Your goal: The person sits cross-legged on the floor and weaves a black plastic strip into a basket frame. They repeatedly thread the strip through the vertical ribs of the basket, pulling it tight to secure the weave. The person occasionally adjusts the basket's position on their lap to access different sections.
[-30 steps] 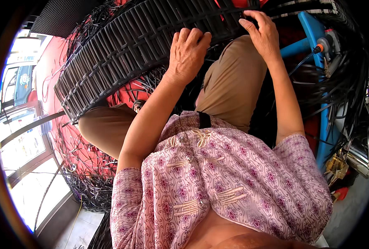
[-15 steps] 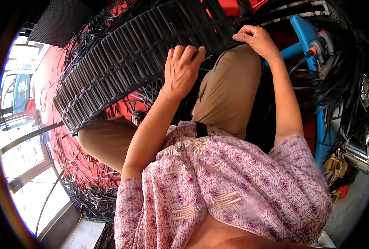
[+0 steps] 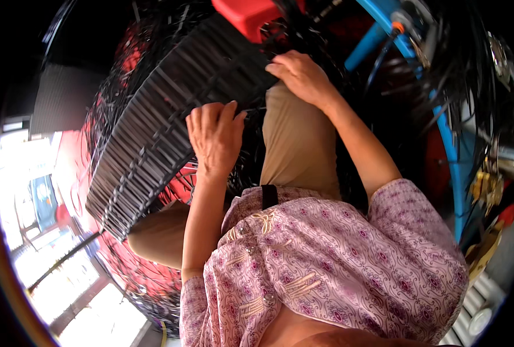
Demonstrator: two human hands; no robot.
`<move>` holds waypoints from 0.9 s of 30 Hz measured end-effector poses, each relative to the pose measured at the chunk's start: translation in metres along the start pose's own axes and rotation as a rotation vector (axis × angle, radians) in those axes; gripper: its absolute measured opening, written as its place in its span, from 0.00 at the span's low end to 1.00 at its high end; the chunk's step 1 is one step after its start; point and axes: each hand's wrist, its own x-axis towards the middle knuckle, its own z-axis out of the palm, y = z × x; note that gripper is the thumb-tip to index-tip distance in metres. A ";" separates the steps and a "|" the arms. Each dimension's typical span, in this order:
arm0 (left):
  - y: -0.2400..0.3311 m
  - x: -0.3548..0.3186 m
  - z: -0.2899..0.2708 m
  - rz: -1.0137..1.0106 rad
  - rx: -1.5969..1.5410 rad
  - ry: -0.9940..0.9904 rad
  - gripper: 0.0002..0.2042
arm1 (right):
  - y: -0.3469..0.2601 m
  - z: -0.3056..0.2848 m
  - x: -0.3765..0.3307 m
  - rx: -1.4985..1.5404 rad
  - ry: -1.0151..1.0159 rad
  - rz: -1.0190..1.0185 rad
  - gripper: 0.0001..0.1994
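Note:
A long panel (image 3: 147,141) woven from flat black strips slants across my lap, from near my left knee up to my right knee. My left hand (image 3: 215,137) grips its near edge, with the fingers bent over the top and the thumb to the right. At the panel's right end, above my right knee, my right hand (image 3: 303,78) is closed, fingertips pressed together at the edge. What lies under those fingertips is hidden. The weave is blurred near both hands.
A red plastic piece (image 3: 242,16) stands beyond the panel. To the right are a blue plastic frame (image 3: 446,130), a tool with an orange collar (image 3: 398,27) and hanging black strips (image 3: 459,75). Loose strips litter the red floor (image 3: 135,263) at left.
The view has turned, so panel, hands and knees sit farther left and lower. My right hand has come a little closer to my left; both stay at the panel's edge.

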 end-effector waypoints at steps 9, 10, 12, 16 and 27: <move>0.023 0.029 0.031 0.074 0.160 -0.162 0.25 | 0.023 0.010 -0.022 0.178 0.385 0.034 0.14; 0.023 0.029 0.032 0.074 0.184 -0.171 0.25 | 0.030 0.012 -0.023 0.247 0.474 0.057 0.15; 0.023 0.027 0.037 0.072 0.218 -0.174 0.26 | 0.046 0.006 -0.027 0.581 0.528 0.306 0.19; 0.029 0.034 0.034 0.087 0.248 -0.181 0.27 | 0.173 0.042 -0.068 0.581 0.652 0.741 0.19; 0.028 0.029 0.038 0.075 0.251 -0.201 0.26 | 0.478 0.003 -0.287 -0.062 0.339 1.019 0.14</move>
